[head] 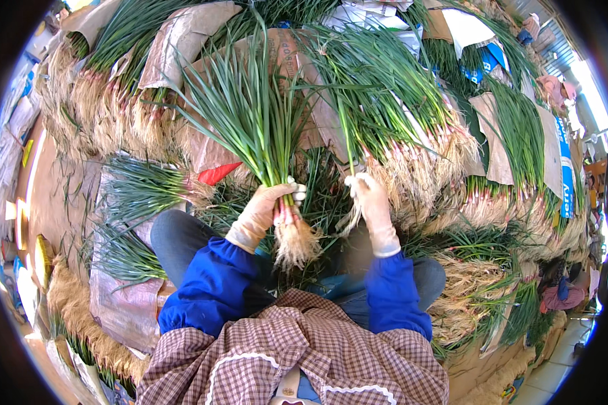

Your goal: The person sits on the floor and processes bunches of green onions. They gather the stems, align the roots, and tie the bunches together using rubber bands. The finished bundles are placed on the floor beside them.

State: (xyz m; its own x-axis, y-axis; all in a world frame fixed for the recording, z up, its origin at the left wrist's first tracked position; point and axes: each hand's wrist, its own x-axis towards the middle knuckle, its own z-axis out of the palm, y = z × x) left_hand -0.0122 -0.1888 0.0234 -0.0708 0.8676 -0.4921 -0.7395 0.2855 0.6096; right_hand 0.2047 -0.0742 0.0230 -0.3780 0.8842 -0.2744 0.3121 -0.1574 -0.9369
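My left hand (266,212), in a pale glove, grips a bunch of green onions (268,131) just above the pinkish bulbs. The long leaves fan away from me and the whitish roots hang towards my lap. To its right, my right hand (369,200), gloved too, pinches one thin stalk (350,147) near its base, with pale roots trailing below the fingers. That stalk lies along the left side of a large pile of green onions (405,121) with their roots towards me. Loose green trimmings (316,187) cover the ground between my hands.
Stacked onion bundles (106,91) under paper sheets stand at the front left. Smaller bunches (142,187) lie left of my knee. On the right is a heap of rooty onions (466,288). Brown sacking (289,66) lies behind the bunch. Other people (557,91) sit at the far right.
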